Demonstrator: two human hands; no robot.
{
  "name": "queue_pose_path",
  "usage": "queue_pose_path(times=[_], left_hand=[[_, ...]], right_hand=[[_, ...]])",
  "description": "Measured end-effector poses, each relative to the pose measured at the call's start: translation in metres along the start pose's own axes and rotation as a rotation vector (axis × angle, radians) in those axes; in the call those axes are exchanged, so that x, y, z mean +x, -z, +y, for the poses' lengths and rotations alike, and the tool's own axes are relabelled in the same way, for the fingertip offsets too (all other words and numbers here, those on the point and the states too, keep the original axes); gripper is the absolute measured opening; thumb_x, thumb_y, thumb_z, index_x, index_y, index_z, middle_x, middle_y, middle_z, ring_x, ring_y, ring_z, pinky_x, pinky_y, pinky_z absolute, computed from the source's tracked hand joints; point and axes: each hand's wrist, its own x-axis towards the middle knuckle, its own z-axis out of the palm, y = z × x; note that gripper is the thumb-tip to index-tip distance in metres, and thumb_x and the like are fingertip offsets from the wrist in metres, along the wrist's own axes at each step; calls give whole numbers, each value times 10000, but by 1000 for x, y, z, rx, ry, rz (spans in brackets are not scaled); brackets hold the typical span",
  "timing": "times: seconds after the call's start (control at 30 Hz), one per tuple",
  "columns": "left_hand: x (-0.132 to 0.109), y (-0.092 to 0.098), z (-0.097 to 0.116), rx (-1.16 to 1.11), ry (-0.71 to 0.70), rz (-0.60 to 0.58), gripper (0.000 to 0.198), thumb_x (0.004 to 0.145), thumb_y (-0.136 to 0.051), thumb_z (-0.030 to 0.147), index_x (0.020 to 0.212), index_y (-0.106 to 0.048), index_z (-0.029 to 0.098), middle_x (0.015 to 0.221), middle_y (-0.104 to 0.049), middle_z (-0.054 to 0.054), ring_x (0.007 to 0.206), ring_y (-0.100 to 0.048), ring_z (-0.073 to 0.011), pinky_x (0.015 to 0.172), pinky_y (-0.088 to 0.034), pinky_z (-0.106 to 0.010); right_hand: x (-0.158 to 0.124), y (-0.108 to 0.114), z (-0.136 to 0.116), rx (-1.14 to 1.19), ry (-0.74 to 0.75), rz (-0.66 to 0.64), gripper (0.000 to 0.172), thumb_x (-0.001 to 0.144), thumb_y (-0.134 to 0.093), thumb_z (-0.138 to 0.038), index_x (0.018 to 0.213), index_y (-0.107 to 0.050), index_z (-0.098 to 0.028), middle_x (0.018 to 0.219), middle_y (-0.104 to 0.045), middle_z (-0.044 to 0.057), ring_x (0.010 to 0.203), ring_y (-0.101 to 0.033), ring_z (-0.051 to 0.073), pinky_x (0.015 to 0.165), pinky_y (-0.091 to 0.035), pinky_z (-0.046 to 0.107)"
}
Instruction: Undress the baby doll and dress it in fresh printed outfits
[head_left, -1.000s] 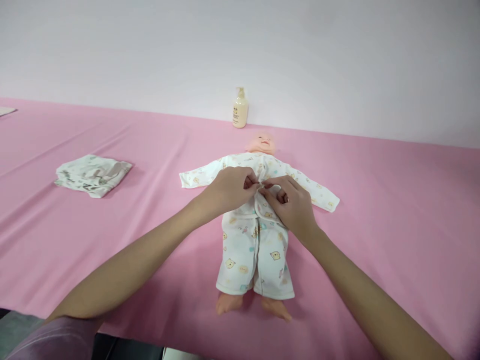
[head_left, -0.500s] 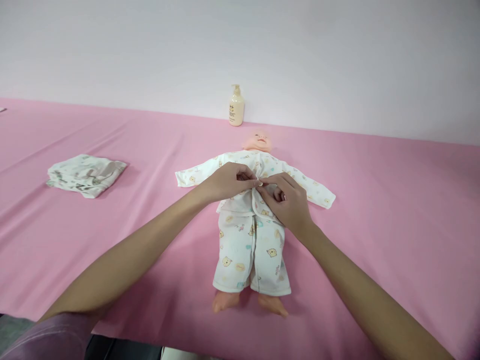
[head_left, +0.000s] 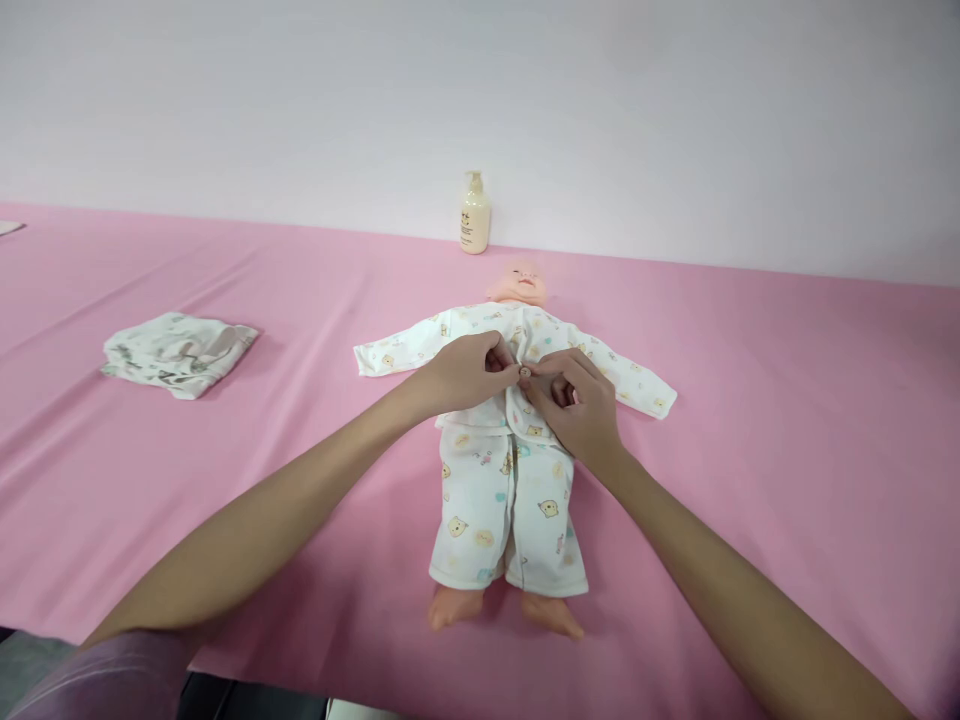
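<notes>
A baby doll (head_left: 527,287) lies on its back, dressed in a white patterned jacket (head_left: 480,318) and matching trousers (head_left: 472,510). Over the front of the jacket, my left hand (head_left: 480,370) pinches the cloth edge beside a small round button (head_left: 525,372). My right hand (head_left: 581,400) is closed from the other side, thumb and index finger at the same button. The fingertips of both hands almost meet there. Below the hands the jacket's lower front edges hang apart a little. The doll's sleeves stretch out to both sides.
A cream pump bottle (head_left: 475,215) stands behind the doll's head near the wall. Folded patterned cloth (head_left: 180,352) lies to the left on the pink sheet (head_left: 315,270). Part of a pale item (head_left: 10,228) shows at the far left edge.
The button now shows its face between my fingertips, where before it was mostly covered. Both hands stay at the jacket front. The whole view has shifted slightly.
</notes>
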Motion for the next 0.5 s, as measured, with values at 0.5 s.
queue_pose_path(times=[0.5], left_hand=[[22, 34, 4, 77, -55, 107, 203, 923, -730, 346, 1096, -709, 243, 1170, -796, -48, 930, -719, -207, 707, -506, -287]], right_hand=[[71, 28, -45, -211, -373, -364, 344, 981, -766, -559, 912, -636, -248, 902, -773, 30, 738, -659, 189, 658, -483, 332]])
